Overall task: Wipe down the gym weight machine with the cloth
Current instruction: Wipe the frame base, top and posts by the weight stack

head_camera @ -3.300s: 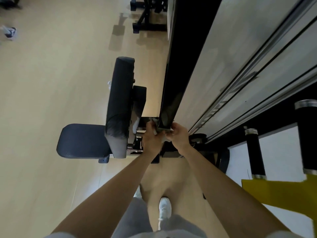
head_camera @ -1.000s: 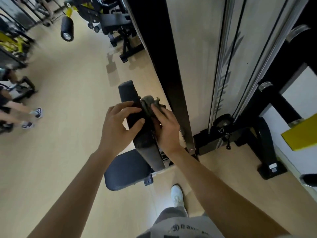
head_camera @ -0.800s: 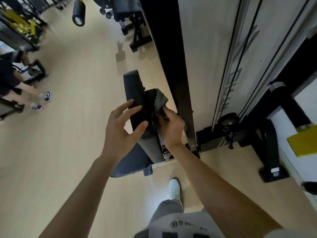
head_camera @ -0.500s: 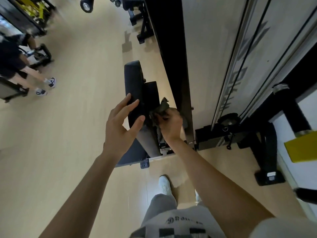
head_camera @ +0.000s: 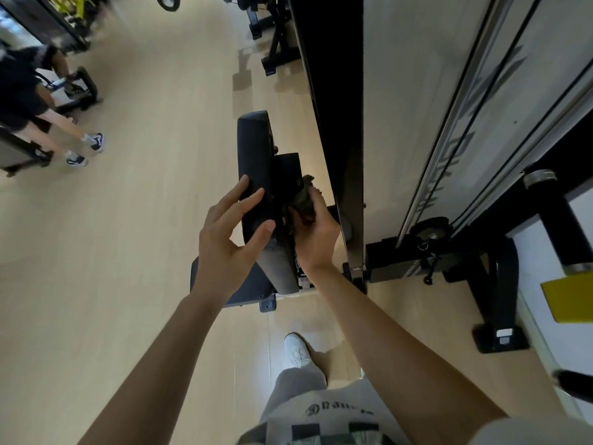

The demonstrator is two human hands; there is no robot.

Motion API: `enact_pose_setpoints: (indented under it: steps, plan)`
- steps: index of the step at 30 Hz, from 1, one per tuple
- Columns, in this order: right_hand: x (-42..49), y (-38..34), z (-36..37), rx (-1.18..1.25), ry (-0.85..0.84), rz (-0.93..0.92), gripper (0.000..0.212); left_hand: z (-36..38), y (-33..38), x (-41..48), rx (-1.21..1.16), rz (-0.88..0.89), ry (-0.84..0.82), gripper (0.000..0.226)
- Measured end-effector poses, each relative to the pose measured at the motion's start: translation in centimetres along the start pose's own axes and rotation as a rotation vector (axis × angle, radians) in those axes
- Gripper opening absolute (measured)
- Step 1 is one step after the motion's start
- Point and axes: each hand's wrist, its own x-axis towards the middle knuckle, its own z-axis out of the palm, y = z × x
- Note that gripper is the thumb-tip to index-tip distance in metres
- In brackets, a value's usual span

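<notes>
The weight machine fills the right side, with a black upright frame (head_camera: 333,101) and a pale weight-stack cover (head_camera: 414,91). Its dark padded backrest (head_camera: 255,149) stands in the middle, above a dark seat (head_camera: 237,290). My right hand (head_camera: 316,232) grips a dark bunched cloth (head_camera: 301,200) between the backrest's rear and the upright. My left hand (head_camera: 229,239) hovers with fingers spread and relaxed in front of the backrest pad, holding nothing.
A person's legs and sneakers (head_camera: 77,149) are at the far left beside other equipment. More black machine stands (head_camera: 272,36) sit at the top. A black base foot (head_camera: 494,300) and a yellow part (head_camera: 568,297) lie on the right. My white shoe (head_camera: 296,348) is on the wooden floor.
Both hands came up from the foot of the upright to the backrest. My left hand has let go of the pad and opened, while my right hand bunched the cloth down behind it.
</notes>
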Motion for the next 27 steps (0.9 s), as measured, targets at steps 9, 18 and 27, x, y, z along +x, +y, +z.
enact_pose_setpoints:
  steps: [9,18,27]
  plan:
    - [0.8,5.2,1.7,-0.035,-0.014,0.019,0.027,0.1,-0.3,0.0,0.009,0.01,0.0,0.048]
    - [1.1,7.4,0.1,-0.374,-0.107,0.038,0.008,0.4,-0.2,-0.2,-0.023,0.006,0.012,0.048]
    - [-1.8,9.9,-2.7,-0.476,0.056,-0.145,0.04,0.8,-0.2,-0.5,-0.059,0.001,0.039,0.046]
